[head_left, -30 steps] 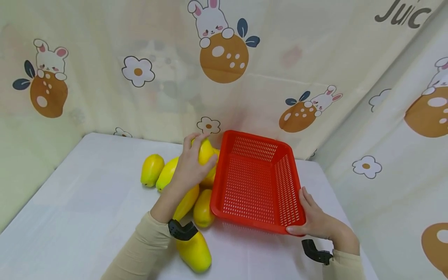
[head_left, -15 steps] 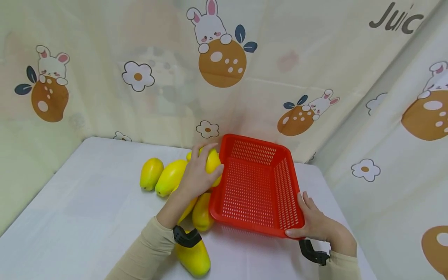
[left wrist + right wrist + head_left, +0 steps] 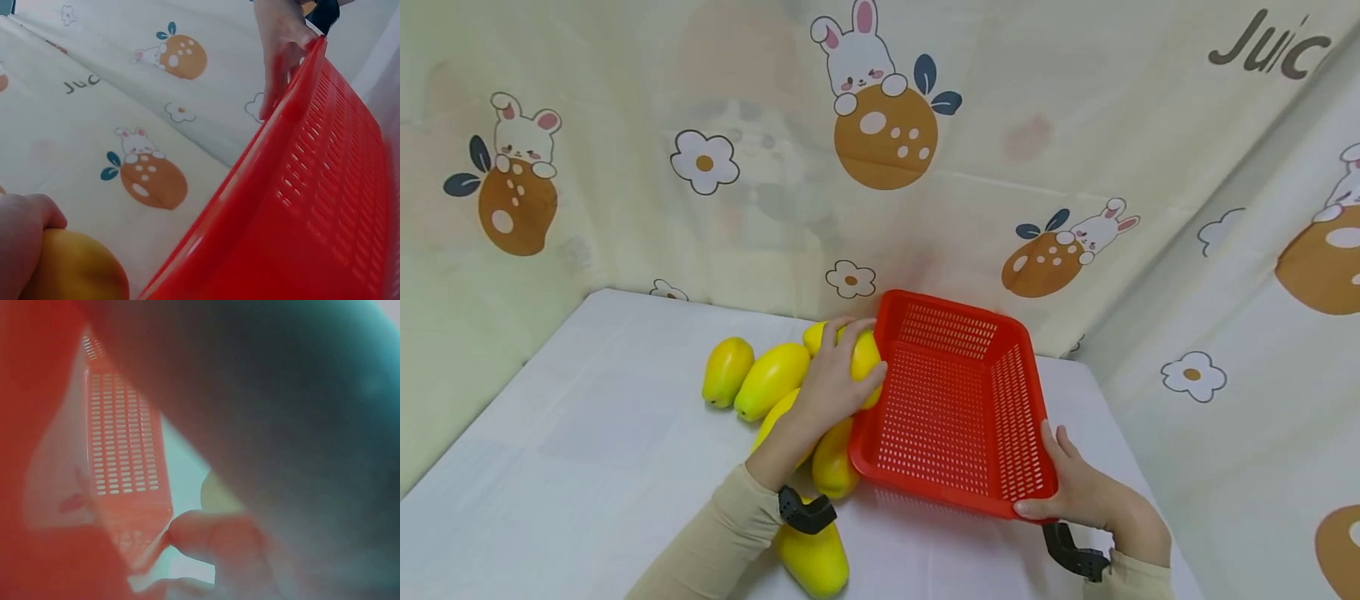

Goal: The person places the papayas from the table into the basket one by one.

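My left hand [image 3: 833, 385] holds a smooth yellow oval fruit [image 3: 865, 358] beside the left rim of a red plastic basket [image 3: 936, 408]. In the left wrist view the fruit [image 3: 78, 269] shows below my fingers, with the basket wall [image 3: 300, 187] to its right. My right hand [image 3: 1086, 492] grips the basket's front right corner, thumb over the rim and fingers along the outer side. The basket's perforated floor is bare. The right wrist view is largely blocked by blurred red and dark shapes, with perforated basket wall [image 3: 125, 437] showing between them.
Several more yellow fruits lie left of the basket, among them one at the far left [image 3: 727, 372], its neighbour [image 3: 772, 381] and one close to the basket [image 3: 835, 458]. Another fruit [image 3: 815, 558] lies nearest me, by my left wrist. A printed curtain [image 3: 760, 242] hangs behind the white table [image 3: 587, 467].
My left hand has moved right and slightly towards me with the fruit, closer to the basket's left rim. My right hand keeps its hold on the basket corner.
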Demonstrator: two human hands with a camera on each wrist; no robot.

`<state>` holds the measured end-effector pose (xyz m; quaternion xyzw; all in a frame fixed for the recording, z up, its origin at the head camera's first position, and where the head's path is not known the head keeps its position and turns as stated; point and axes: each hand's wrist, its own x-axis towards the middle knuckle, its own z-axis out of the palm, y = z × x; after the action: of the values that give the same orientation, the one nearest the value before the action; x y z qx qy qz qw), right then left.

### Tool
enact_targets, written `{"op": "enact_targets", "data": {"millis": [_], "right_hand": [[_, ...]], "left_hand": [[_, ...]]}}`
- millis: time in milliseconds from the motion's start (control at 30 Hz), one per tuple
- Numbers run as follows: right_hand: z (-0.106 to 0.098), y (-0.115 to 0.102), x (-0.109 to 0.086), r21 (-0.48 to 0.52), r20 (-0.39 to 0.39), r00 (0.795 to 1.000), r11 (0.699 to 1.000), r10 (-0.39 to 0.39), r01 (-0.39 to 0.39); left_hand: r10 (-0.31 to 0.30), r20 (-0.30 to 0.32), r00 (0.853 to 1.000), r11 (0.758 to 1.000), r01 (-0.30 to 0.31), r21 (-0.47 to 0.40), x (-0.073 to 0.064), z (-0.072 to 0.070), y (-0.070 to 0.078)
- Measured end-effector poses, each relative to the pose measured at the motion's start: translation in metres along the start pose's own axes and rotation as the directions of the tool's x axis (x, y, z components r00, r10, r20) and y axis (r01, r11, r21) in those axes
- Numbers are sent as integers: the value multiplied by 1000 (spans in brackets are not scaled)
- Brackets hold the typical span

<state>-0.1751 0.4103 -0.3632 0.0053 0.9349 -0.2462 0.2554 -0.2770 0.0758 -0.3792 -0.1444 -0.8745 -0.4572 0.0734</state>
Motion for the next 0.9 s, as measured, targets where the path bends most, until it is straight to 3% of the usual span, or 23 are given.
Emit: {"op": "enact_targets", "data": {"millis": [200, 400, 633, 767, 900], "right_hand": [[0, 2, -1, 0, -4, 1000, 1000, -23, 23], [0, 0, 2, 2, -9, 999, 999, -48, 48], [0, -2, 2, -8, 0, 1000, 1000, -28, 28], [1, -2, 2, -2, 1, 1000, 1000, -29, 29], [1, -2, 1, 8, 1, 1000, 999, -31, 31]], "left_hand": [[18, -30, 999, 999, -19, -35, -1, 4, -3], [63, -45, 997, 998, -65, -24, -3, 10, 4], [117, -3, 993, 993, -117, -23, -11, 27, 10], [210, 31, 977, 977, -208, -53, -14, 31, 11], [323, 100, 941, 946, -319, -48, -18, 36, 11]]}}
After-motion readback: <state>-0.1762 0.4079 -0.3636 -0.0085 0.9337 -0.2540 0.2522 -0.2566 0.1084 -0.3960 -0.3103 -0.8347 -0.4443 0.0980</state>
